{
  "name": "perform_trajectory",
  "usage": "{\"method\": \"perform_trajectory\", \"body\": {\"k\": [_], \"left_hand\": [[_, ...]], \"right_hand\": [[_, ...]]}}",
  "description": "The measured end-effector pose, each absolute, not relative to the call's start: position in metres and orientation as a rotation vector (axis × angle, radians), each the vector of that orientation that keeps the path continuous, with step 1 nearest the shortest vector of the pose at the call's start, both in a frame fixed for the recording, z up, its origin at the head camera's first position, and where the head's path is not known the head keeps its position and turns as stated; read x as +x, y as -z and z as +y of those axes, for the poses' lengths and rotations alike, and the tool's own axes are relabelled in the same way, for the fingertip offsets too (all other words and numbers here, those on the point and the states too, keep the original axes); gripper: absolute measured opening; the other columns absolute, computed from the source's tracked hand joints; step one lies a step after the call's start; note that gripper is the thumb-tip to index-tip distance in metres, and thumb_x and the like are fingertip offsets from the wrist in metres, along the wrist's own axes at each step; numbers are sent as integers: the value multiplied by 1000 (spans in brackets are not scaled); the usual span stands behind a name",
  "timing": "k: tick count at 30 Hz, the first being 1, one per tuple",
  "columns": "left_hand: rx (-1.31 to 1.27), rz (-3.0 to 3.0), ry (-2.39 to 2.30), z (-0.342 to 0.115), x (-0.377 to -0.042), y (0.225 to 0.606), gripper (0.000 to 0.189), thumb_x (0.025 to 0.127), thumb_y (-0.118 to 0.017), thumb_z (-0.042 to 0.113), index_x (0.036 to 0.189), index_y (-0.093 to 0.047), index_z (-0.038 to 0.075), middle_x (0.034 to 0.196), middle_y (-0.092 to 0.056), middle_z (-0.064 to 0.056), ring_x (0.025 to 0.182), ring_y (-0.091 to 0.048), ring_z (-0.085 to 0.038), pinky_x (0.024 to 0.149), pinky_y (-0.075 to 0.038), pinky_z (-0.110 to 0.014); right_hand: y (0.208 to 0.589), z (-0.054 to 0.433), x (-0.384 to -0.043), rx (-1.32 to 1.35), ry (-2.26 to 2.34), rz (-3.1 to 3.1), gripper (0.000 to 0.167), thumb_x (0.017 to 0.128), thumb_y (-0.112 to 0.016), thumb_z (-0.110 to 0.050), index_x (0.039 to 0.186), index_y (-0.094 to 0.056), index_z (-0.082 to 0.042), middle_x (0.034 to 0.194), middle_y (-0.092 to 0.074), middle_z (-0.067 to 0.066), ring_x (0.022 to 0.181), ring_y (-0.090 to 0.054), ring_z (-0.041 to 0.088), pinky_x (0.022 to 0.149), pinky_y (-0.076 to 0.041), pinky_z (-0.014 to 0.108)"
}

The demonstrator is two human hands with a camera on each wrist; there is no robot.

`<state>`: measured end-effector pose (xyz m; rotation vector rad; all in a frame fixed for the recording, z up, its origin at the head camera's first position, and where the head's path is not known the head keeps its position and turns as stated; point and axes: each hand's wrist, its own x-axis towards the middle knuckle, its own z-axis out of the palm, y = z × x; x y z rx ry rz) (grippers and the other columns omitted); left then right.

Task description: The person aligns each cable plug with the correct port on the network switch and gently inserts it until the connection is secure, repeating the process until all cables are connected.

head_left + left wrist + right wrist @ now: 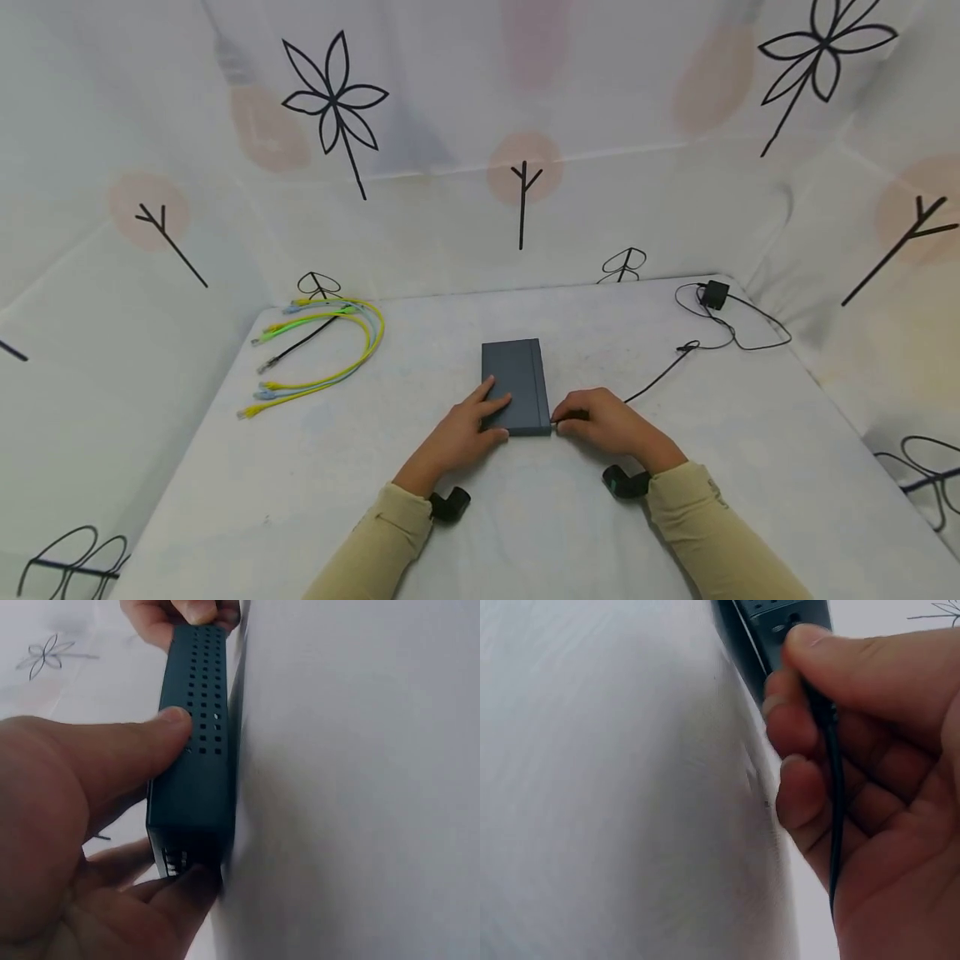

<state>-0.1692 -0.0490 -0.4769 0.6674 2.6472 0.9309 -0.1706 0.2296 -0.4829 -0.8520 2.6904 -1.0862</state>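
A flat dark blue-grey network switch lies in the middle of the white table. My left hand holds it from the left, fingers spread over the top and thumb at the near edge. In the left wrist view that thumb presses the side with rows of vent holes, and fingers wrap the end with ports. At the opposite end, my right hand pinches the black power plug between thumb and fingers, right at the small round socket. Its tip is hidden by the thumb. The cord runs back across the palm.
From the right hand the thin black cord trails to a black power adapter at the table's back right corner. Several yellow, blue, green and black network cables lie curved at the back left. White printed cloth walls enclose the table.
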Motion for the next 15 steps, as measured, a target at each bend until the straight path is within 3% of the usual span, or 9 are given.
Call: {"method": "perform_trajectory", "body": {"k": [6,15], "left_hand": [[669,2595,-1030,-56,-172,481,57,94,-63,39,146,-42,33,163,-13,8,149,-21,-25,115,-32,-48],[687,2591,-1040,-55,-171,481,56,94,-63,37,146,-42,31,163,-14,7,149,-21,-25,115,-31,-48]], "right_hand": [[480,229,-169,-848,1141,2693,12,88,-71,-19,99,-74,-22,99,-72,-8,93,-65,7,80,-53,25],[478,229,-168,-785,1161,2663,9,87,-73,-19,95,-75,-22,95,-73,-8,88,-64,5,76,-52,24]]}}
